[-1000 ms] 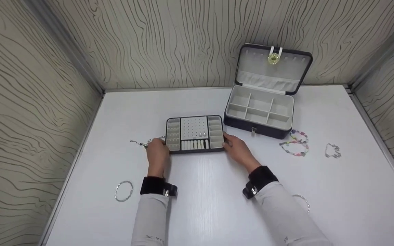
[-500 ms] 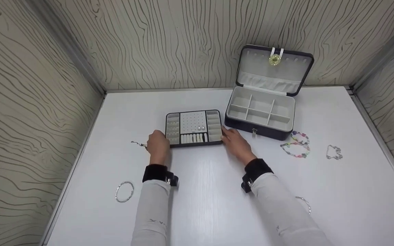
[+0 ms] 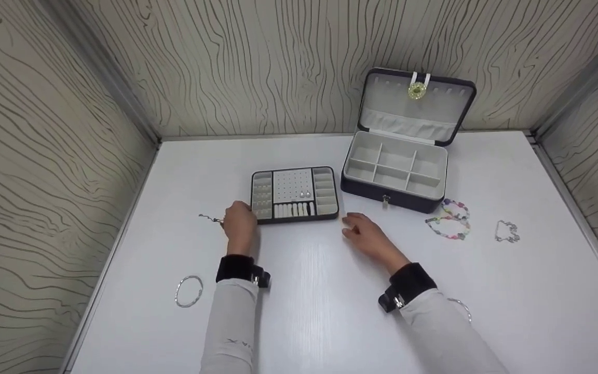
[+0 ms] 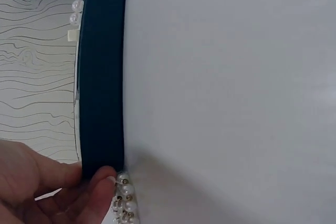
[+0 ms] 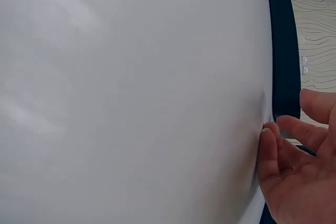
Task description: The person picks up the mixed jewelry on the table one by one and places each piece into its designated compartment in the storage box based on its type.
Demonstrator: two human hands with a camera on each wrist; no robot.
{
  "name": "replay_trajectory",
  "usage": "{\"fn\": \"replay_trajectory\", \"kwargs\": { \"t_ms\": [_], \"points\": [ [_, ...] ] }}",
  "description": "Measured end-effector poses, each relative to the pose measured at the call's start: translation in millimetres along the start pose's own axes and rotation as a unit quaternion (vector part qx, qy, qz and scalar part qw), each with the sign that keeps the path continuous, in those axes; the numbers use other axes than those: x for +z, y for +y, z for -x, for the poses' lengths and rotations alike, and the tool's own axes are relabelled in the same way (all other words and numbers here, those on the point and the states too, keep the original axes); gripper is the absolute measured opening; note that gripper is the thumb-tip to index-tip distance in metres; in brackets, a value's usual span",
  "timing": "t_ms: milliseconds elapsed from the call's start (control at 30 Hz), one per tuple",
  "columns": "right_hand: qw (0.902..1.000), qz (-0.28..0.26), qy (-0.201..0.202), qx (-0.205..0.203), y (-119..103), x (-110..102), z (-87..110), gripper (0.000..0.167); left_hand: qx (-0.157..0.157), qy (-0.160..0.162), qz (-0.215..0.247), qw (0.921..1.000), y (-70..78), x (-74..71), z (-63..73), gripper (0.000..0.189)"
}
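A shallow navy jewelry tray [image 3: 293, 187] lies flat on the table, holding pearl earrings [image 3: 305, 194] on its perforated panel and several small strips in its front slots. My left hand [image 3: 240, 224] is at its left end; in the left wrist view the fingertips pinch the corner of its dark side wall [image 4: 102, 77]. Pearl-and-chain jewelry [image 4: 126, 195] lies right beside those fingers. My right hand [image 3: 369, 236] is just off the tray's front right corner, holding nothing, fingers loosely bent near the tabletop. To the tray's right stands a navy jewelry box [image 3: 392, 195], its lid up.
A gold round ornament [image 3: 417, 91] hangs inside the lid. Colorful beaded bracelets [image 3: 448, 228] and a silver charm bracelet [image 3: 506, 231] lie at right. One silver bangle [image 3: 189, 291] lies front left; another bangle [image 3: 462, 308] is partly behind the right sleeve. Patterned walls enclose the table [image 3: 309, 322].
Both hands first moved the tray slightly away, toward the back. After that my right hand let go of its right end and drew back toward me; my left hand stayed at the left end.
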State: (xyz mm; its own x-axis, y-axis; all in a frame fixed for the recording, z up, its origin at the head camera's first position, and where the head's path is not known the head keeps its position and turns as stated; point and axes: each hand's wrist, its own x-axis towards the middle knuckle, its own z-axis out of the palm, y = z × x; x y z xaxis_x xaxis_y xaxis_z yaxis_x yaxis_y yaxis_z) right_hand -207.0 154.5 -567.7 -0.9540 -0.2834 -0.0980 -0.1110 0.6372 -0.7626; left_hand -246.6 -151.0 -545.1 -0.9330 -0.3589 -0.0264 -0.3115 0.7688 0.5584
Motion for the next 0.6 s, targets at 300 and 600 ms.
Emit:
{"fn": "replay_trajectory", "kwargs": {
  "t_ms": [300, 600],
  "points": [
    [0.9833, -0.141, 0.026, 0.112, 11, -30, 22.9, 0.036, 0.018, 0.003, -0.017, 0.9997, 1.9, 3.5, 4.9, 0.019],
    [0.9560, -0.186, 0.173, 0.146, 28, -80, 40.6, 0.040, 0.044, 0.042, 0.013, 0.9981, -0.7, 2.7, 17.1, 0.017]
  ]
}}
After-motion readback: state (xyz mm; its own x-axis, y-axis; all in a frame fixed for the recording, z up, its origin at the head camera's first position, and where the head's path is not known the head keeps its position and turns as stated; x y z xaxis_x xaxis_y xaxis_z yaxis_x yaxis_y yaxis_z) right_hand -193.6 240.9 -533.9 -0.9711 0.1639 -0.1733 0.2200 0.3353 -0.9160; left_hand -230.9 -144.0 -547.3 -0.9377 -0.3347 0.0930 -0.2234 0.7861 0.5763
